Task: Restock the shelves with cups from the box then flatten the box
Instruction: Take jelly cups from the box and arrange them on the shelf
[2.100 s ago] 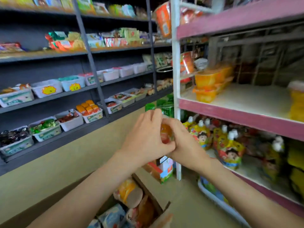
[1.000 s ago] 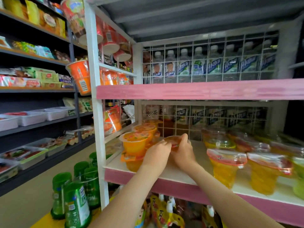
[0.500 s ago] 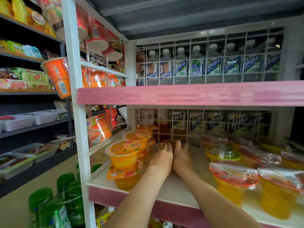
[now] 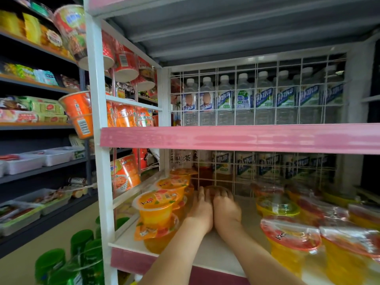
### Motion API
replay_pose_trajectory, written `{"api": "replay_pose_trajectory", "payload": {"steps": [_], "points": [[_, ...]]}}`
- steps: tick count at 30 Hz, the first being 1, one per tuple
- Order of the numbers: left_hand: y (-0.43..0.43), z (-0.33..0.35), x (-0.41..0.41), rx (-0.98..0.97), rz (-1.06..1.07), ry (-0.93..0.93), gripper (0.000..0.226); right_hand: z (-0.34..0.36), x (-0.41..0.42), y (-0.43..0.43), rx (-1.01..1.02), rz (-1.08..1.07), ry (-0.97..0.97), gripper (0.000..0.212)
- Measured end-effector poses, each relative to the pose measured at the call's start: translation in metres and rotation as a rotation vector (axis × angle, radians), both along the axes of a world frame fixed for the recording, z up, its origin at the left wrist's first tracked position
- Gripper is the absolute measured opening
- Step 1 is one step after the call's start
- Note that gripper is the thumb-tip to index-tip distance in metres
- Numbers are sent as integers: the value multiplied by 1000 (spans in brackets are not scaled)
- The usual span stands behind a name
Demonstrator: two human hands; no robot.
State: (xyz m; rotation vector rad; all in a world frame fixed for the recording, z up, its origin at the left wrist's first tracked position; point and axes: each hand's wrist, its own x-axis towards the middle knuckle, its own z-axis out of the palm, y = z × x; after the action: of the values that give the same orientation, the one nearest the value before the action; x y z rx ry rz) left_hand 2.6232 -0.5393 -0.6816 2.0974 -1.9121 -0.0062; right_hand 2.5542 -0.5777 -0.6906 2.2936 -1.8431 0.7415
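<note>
A small clear plastic cup with a reddish-brown foil lid (image 4: 218,189) stands deep on the white shelf board with a pink front edge (image 4: 216,253), just before the white wire grid back (image 4: 246,177). The left hand (image 4: 202,210) and right hand (image 4: 226,210), side by side and touching, both clasp it with curled fingers. Stacked orange jelly cups (image 4: 158,208) stand just to the left, and yellow cups with red lids (image 4: 292,241) stand to the right.

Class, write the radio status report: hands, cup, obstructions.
Left hand, right hand hold jelly cup, back of shelf. Cup close to wire grid. Stacked orange cups left, clear.
</note>
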Motion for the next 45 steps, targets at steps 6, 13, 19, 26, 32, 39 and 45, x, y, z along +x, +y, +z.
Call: {"api": "replay_pose_trajectory", "payload": {"steps": [6,13,19,26,32,39,45], "points": [[26,-1,4,-176,-73,87,42,11,-4,46,-72,65,-62,50],[133,2,14,-332,-140,124,62,17,-9,147,-222,395,-222,57],[278,-41,51,-358,-5,-22,43,-39,21,235,-403,667,-242,54],[419,-123,110,-145,252,-10,37,-105,80,330,-286,1055,-256,40],[521,-213,124,68,459,22,39,-181,119,406,-131,1446,-22,62],[519,-273,102,295,380,95,44,-236,109,405,-12,1460,233,71],[491,-308,90,224,259,-61,32,-261,79,397,76,1356,281,71]]}}
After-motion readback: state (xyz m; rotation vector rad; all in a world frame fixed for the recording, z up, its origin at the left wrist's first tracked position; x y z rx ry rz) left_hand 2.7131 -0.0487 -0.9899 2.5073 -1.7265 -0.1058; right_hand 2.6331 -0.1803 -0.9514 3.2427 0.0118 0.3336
